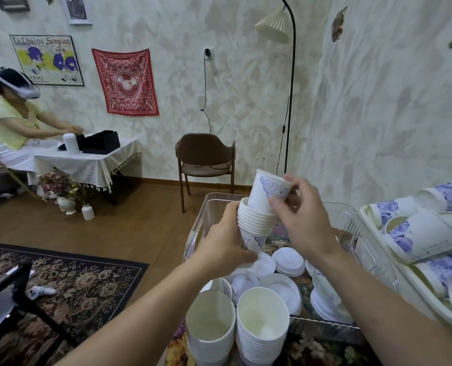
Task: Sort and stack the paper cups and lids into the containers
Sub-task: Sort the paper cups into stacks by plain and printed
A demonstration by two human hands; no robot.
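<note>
The left hand (228, 241) is wrapped around the lower part of a nested stack of paper cups (255, 224), holding it tilted above a clear plastic container (209, 207). The right hand (302, 220) pinches a single cup (267, 191) near its rim, thumb on the near side and fingers on the far side, with the cup's base already inside the mouth of the top cup of the stack. That cup leans to the right and sits high, so it looks only partly seated.

The step in hand appears to be adding one more cup to the held stack. The next move likely calls for straightening the cup in line with the stack and pressing it down until its rim meets the others, while the left hand keeps a firm grip so the stack does not slide.

Below the hands, white lids (288, 260) lie loose and in short piles inside the container. Two taller stacks of cups (261, 328) stand nearest the camera. To the right, a white tray (415, 283) holds more cups (428, 233) lying on their sides, printed with blue flowers, so a good share of the sorting seems left to do.
</note>
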